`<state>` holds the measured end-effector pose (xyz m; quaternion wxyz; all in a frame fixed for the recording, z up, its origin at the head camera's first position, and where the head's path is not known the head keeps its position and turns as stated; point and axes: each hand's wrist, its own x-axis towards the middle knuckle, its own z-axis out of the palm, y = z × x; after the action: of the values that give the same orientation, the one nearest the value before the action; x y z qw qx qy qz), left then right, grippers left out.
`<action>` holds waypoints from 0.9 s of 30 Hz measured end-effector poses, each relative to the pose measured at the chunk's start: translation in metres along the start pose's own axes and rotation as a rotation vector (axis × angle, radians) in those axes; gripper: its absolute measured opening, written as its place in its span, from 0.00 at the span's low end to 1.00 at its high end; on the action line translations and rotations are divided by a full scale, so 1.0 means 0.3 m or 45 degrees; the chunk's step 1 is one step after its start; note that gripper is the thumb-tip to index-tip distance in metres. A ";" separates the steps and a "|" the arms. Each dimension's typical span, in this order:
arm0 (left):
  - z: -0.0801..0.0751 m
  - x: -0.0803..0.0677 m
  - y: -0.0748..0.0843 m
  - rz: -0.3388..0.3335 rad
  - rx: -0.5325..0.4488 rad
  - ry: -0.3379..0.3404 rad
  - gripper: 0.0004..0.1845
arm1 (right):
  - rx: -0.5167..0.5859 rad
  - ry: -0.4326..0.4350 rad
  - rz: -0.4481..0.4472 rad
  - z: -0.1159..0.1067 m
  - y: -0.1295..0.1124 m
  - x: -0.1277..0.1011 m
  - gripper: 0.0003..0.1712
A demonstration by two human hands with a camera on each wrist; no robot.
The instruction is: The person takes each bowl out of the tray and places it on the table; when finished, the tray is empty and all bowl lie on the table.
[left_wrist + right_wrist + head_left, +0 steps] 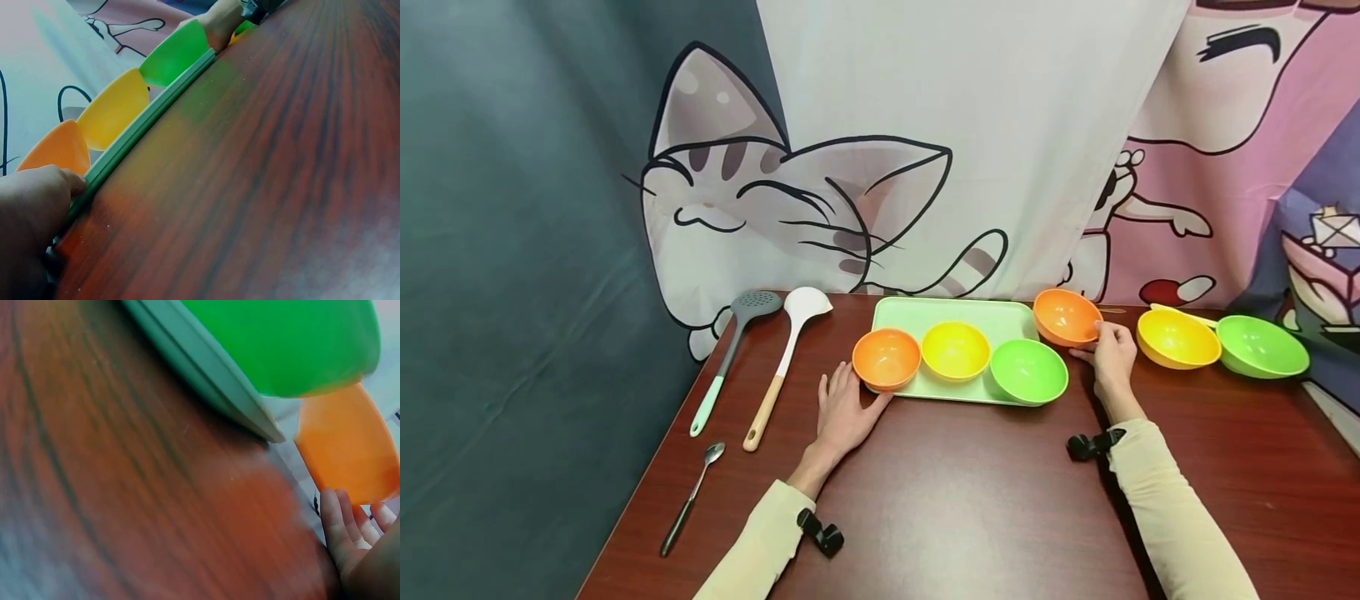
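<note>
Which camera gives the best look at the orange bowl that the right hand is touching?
The head view: the orange bowl shows whole, tilted at the tray's corner, the right hand at its rim. The right wrist view shows only its blurred outer wall. The left wrist view does not show it.

Slotted spatula [741, 329], white ladle [790, 342] & metal spoon [691, 498] lie at table's left w/ cat-print cloth [820, 192] behind; yellow bowl [1177, 338] touching green bowl [1261, 346] far right.
</note>
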<state>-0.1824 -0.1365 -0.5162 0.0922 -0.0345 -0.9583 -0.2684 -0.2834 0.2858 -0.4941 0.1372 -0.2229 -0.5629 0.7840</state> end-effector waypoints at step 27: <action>-0.001 -0.001 -0.005 0.029 -0.013 0.017 0.46 | -0.046 0.093 -0.076 -0.057 -0.002 -0.085 0.04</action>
<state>-0.1821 -0.1381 -0.5168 0.1016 -0.0439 -0.9557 -0.2726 -0.2529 0.2880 -0.4931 0.1769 -0.2370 -0.5779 0.7606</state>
